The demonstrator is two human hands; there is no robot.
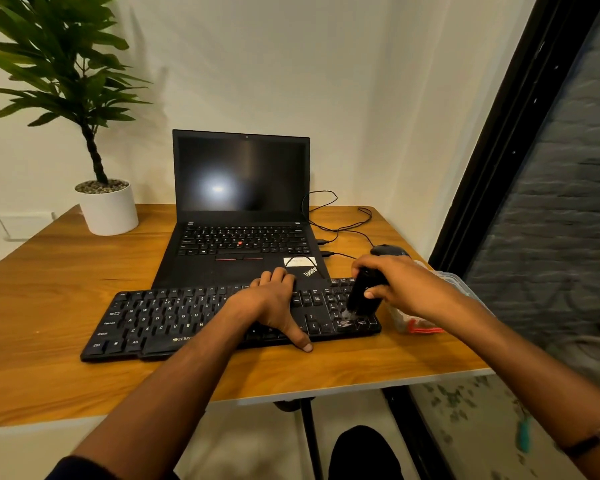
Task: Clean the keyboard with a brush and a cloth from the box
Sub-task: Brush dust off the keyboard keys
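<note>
The keyboard (pixel 229 317) lies across the table, long axis nine to three o'clock. The left hand (pixel 274 303) presses flat on its middle; the right hand (pixel 395 285) grasps the brush (pixel 364 296) at the three o'clock end (bristles touching the keypad), nearer the unswept keys.

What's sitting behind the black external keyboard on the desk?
An open black laptop with a dark screen; the left hand resting on the keyboard hides part of its front edge.
</note>
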